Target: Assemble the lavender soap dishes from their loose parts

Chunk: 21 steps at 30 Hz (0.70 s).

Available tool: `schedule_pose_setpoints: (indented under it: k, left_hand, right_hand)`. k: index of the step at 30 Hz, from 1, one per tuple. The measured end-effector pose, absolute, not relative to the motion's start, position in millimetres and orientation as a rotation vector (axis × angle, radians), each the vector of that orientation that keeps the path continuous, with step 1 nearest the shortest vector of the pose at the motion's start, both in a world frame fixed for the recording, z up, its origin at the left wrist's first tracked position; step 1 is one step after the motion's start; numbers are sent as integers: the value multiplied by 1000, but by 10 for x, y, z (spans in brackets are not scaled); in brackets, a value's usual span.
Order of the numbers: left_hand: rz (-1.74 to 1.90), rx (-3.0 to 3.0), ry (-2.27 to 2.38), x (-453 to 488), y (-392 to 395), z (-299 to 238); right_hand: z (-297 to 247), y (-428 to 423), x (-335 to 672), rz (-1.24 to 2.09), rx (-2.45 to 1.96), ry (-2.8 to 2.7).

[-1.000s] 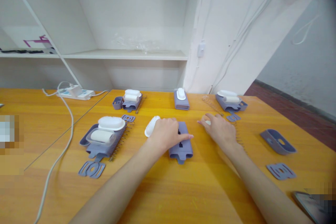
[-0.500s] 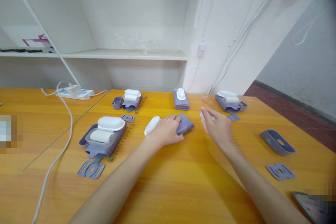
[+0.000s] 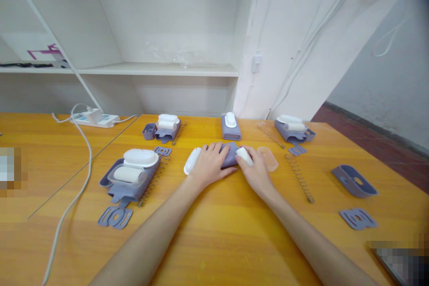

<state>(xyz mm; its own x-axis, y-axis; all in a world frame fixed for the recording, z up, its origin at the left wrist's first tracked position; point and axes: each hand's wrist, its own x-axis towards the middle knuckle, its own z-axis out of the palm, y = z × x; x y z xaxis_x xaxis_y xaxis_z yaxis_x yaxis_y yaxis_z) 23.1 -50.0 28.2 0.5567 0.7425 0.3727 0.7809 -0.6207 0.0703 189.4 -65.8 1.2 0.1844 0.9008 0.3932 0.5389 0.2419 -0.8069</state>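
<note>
Your left hand (image 3: 209,164) spans the purple case (image 3: 230,155), fingers spread across it and thumb along its near side, so it appears to be gripping the case against the tabletop (image 3: 217,237), though how firmly you cannot tell from above. The case lies in front of you, its exposed end pointing right. Your right hand (image 3: 257,174) is closed around the white roll (image 3: 245,157), pinching it between thumb and fingers right at that end; whether roll and case touch is hard to tell.

The step in hand looks like bringing the roll up to the case. To do it well, brace the case with your left palm, without squeezing its sides; it may be soft enough to buckle. Hold the roll further back, so your fingertips don't block its leading end, and line it up with the case before you push. Use light, even pressure; if it binds, ease off and realign rather than force it.

Mind your elbow room: the white lid (image 3: 192,162) sits just beside your left hand, and the clear tray (image 3: 269,160) lies just beyond your right knuckles. The spring (image 3: 299,178) lies further right, where a backward swing of your wrist could snag it.
</note>
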Motion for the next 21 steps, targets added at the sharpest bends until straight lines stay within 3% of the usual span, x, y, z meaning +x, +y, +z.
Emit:
schedule_pose_setpoints:
  k: [10,21]
  left_hand:
    - [-578,-2738,-1108,27,-376,298]
    - [-591,-2666,-1212,148,-443,279]
  right_hand:
    - [-41,-710,1857,446,-1379,-1388]
    - [-83,-676,1889,414,-1389,-1315]
